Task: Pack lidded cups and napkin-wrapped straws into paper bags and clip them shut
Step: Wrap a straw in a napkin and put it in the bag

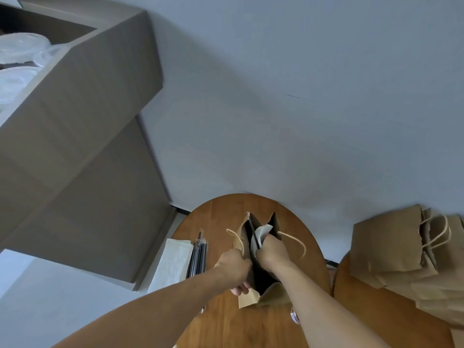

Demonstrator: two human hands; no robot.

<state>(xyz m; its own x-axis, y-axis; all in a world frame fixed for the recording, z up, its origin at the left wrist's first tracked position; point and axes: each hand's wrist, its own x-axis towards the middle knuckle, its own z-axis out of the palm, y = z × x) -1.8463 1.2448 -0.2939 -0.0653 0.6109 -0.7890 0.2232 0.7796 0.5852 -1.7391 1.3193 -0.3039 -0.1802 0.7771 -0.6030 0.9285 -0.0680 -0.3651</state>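
A brown paper bag (247, 298) with twine handles stands open on the round wooden table (221, 214). My left hand (234, 268) grips the bag's left rim and holds it apart. My right hand (271, 249) reaches into the bag's mouth, closed on a napkin-wrapped straw (261, 234); the black straw and white napkin stick up out of the opening. The inside of the bag is dark, so I cannot tell whether a cup sits in it.
White napkins (173, 262) and a bundle of black straws (198, 254) lie at the table's left edge. A pile of flat paper bags (391, 249) rests on a second table at the right. A large cardboard box (82, 121) with clear lids (20, 49) looms at the left.
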